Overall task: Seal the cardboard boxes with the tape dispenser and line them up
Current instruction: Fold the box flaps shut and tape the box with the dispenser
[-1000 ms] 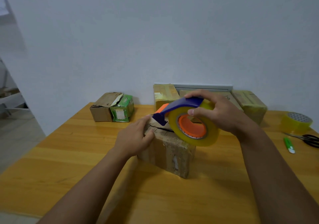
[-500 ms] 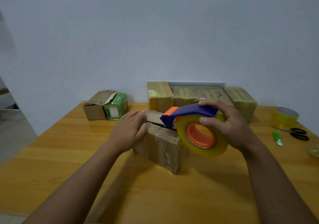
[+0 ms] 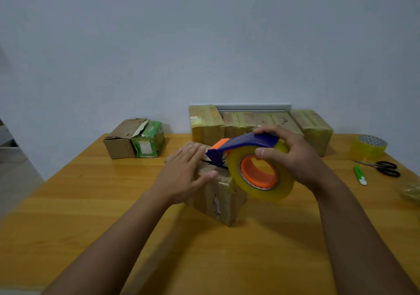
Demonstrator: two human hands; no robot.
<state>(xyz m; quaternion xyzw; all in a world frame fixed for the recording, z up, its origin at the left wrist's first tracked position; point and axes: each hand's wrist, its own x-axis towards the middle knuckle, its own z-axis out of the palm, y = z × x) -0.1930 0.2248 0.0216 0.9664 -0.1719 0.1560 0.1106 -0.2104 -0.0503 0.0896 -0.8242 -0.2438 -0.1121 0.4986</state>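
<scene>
Caught mid-seal: left hand lay flat, fingers straight and spread, pressing the flaps of the cardboard box at mid-table. Right hand curled round the tape dispenser, blade just past the left fingertips, on the seam. Probably called next for a steady pull along the seam, flaps held shut.

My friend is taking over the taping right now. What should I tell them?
Left hand lies flat on the open box mid-table, holding its flaps down. Right hand grips the tape dispenser, its nose at the flap seam.
Done: three taped boxes lined up along the wall.
Left: tape this seam, move the box into the row, then do the brown box and green box at the back left.
</scene>
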